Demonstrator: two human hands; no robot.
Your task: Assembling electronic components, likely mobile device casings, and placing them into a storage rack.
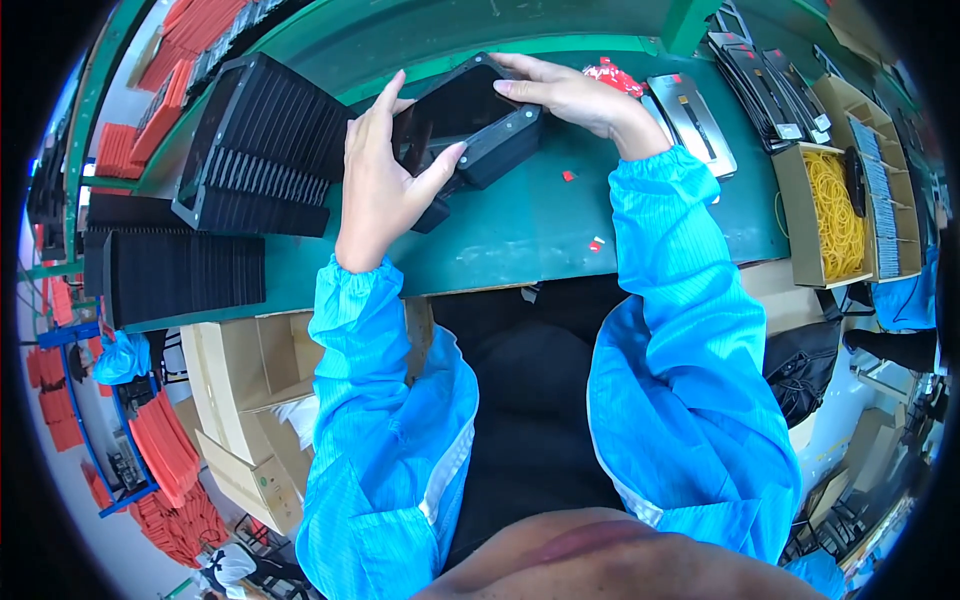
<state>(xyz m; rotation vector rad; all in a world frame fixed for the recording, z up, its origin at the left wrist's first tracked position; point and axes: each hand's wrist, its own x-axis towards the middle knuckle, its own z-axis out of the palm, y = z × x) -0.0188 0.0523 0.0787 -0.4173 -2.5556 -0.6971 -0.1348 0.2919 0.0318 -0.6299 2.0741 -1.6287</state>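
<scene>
At the far side of the green table, a short stack of black rectangular frames (pixel 503 150) with small silver dots at the corners is between my hands. My left hand (pixel 375 170) grips its left side, the thumb over the near edge and the fingers reaching up the far side. My right hand (pixel 570 92) holds the far right corner, fingertips on the top rim. Glossy dark material shows inside the frame. Part of the left side is hidden behind my left hand. Just left of that hand stands a tall leaning stack of similar black frames (pixel 265 145).
More black stacked pieces (pixel 185 270) sit at the table's left edge. To the right lie flat silver-and-black panels (pixel 692 125), red plastic wrapping (pixel 615 78) and a box of yellow bands (pixel 838 215). Small red scraps dot the green table (pixel 480 250). Open cardboard boxes (pixel 235 375) stand below left.
</scene>
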